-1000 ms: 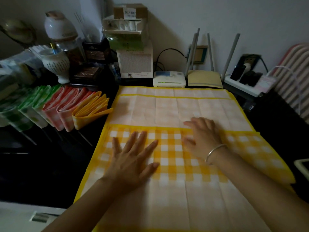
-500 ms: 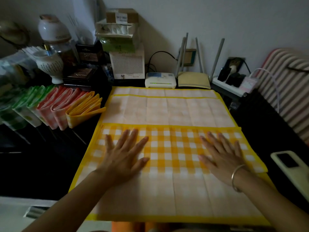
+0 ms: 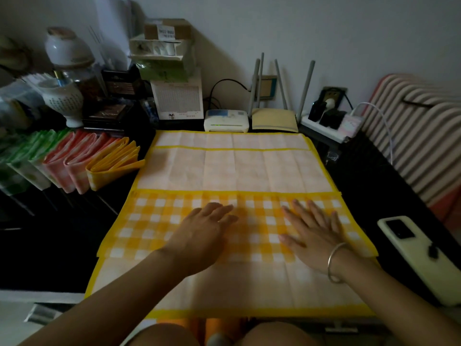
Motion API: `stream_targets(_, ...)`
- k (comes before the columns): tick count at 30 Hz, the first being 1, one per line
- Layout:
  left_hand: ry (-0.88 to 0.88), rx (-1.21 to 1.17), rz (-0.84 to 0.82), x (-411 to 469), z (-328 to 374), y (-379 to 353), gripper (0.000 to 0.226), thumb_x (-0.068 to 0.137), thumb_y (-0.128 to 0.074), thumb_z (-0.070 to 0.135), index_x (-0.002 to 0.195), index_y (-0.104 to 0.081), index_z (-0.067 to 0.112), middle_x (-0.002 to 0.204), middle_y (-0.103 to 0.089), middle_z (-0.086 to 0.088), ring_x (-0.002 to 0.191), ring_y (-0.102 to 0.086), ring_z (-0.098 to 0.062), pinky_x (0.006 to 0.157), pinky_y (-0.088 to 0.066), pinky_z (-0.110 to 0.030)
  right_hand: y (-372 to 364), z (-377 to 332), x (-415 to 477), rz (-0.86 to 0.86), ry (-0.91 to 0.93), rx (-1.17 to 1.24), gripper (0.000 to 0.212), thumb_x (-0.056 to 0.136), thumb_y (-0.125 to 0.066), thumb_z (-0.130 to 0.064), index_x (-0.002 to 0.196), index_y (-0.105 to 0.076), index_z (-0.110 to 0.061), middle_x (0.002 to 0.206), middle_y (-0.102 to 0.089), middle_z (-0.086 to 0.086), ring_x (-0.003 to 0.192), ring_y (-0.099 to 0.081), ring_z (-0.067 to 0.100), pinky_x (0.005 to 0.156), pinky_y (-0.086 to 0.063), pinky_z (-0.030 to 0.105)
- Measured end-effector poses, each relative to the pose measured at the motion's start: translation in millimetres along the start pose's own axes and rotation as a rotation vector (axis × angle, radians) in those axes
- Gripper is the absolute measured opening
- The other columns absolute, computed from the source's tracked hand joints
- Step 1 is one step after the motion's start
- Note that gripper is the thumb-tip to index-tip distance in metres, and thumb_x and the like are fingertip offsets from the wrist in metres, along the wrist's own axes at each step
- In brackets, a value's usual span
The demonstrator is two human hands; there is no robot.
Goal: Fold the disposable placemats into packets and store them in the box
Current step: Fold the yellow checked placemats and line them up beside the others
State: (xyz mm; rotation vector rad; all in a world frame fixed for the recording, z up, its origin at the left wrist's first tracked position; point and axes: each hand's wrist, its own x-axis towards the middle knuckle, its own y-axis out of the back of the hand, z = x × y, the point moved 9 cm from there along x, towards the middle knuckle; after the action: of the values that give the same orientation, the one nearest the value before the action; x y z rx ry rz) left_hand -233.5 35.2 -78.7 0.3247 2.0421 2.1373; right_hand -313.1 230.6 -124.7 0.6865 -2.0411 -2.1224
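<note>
Folded packets [image 3: 74,161] in green, pink and yellow are stood in a leaning row at the left. Whether a box encloses them cannot be told in the dark. A white perforated cup [image 3: 62,101] behind them is filled with small items, not identifiable.

The left hand [image 3: 207,236] is laid flat, fingers straight and close together, and nothing is gripped. The right hand [image 3: 314,233] is laid flat too, fingers spread.

Both hands are pressed on the checked band folded across the yellow placemat [image 3: 237,168]. The placemat is spread on the dark table [image 3: 62,245], directly beneath the hands, with the packets just beside its far left edge.
</note>
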Motion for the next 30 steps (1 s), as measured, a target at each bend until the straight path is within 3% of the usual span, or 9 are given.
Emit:
stream_targets(3,0.03,-0.061,-0.054,2,5,-1,0.056,0.097,-0.048,0.046,0.148,-0.033,0.029,0.155,-0.032,0.009,0.136,-0.034,-0.018,0.102,-0.038,-0.035,-6,-5,-19,-0.004,0.01,-0.02,0.11,0.04,0.035,-0.086,0.143,0.021,-0.05,0.151,0.034,-0.018,0.139,0.035,0.016,0.111,0.015,0.058)
stream_targets(5,0.045,-0.043,-0.125,2,6,-6,0.066,0.094,-0.048,0.057,0.15,-0.026,0.031,0.158,-0.023,0.009,0.135,-0.032,-0.018,0.099,-0.041,-0.036,-7,-7,-27,-0.006,0.02,-0.013,0.108,0.041,0.035,-0.086,0.142,0.021,-0.05,0.15,0.035,-0.018,0.138,0.036,0.016,0.111,0.015,0.058)
stream_targets(8,0.043,0.025,-0.233,7,9,-12,0.078,0.09,-0.052,0.062,0.153,-0.015,0.035,0.164,0.006,0.009,0.137,-0.026,-0.02,0.095,-0.044,-0.04,3,-8,-20,-0.017,0.016,0.037,0.093,0.057,0.013,-0.081,0.145,0.002,-0.052,0.156,0.019,-0.019,0.143,0.025,0.015,0.114,0.013,0.055)
stream_targets(11,0.039,0.017,-0.289,16,12,-11,0.083,0.087,-0.058,0.06,0.153,-0.015,0.035,0.163,0.001,0.011,0.138,-0.024,-0.022,0.096,-0.044,-0.041,34,-10,3,0.073,-0.004,0.137,0.068,0.079,-0.02,-0.068,0.143,-0.029,-0.045,0.159,-0.007,-0.013,0.146,0.005,0.016,0.117,0.003,0.047)
stream_targets(13,0.046,-0.01,-0.312,20,13,-11,0.084,0.085,-0.061,0.059,0.153,-0.018,0.035,0.163,-0.005,0.012,0.138,-0.024,-0.023,0.097,-0.044,-0.042,56,-18,31,0.157,0.02,0.136,0.049,0.094,-0.04,-0.047,0.141,-0.035,-0.039,0.159,-0.013,-0.01,0.146,-0.002,0.017,0.118,-0.002,0.043)
stream_targets(16,0.054,-0.011,-0.334,20,12,-15,0.085,0.085,-0.062,0.058,0.153,-0.017,0.036,0.163,-0.004,0.012,0.139,-0.022,-0.024,0.099,-0.043,-0.044,81,-50,82,0.226,0.144,0.148,0.047,0.096,-0.044,-0.029,0.143,-0.036,-0.031,0.159,-0.015,-0.004,0.145,-0.011,0.019,0.118,-0.01,0.039)
stream_targets(19,0.051,-0.017,-0.342,19,10,-17,0.085,0.085,-0.061,0.059,0.153,-0.014,0.038,0.163,0.001,0.013,0.139,-0.02,-0.024,0.101,-0.041,-0.045,88,-86,132,0.155,0.235,0.114,0.055,0.097,-0.041,-0.016,0.149,-0.027,-0.021,0.161,-0.008,0.0,0.147,-0.009,0.02,0.118,-0.011,0.035)
stream_targets(24,0.033,-0.028,-0.329,18,11,-19,0.085,0.085,-0.061,0.058,0.152,-0.013,0.037,0.162,0.002,0.013,0.138,-0.021,-0.024,0.101,-0.041,-0.045,77,-105,185,0.053,0.159,-0.056,0.073,0.092,-0.042,-0.01,0.154,-0.004,-0.019,0.161,-0.002,0.002,0.148,-0.003,0.019,0.12,-0.004,0.04)
stream_targets(30,0.036,-0.079,-0.296,20,8,-18,0.084,0.083,-0.065,0.057,0.15,-0.018,0.038,0.16,-0.001,0.014,0.136,-0.022,-0.023,0.102,-0.039,-0.046,89,-104,185,0.256,0.189,-0.128,0.066,0.088,-0.055,-0.02,0.147,-0.028,-0.023,0.142,-0.038,0.005,0.13,-0.035,0.026,0.108,-0.027,0.038)
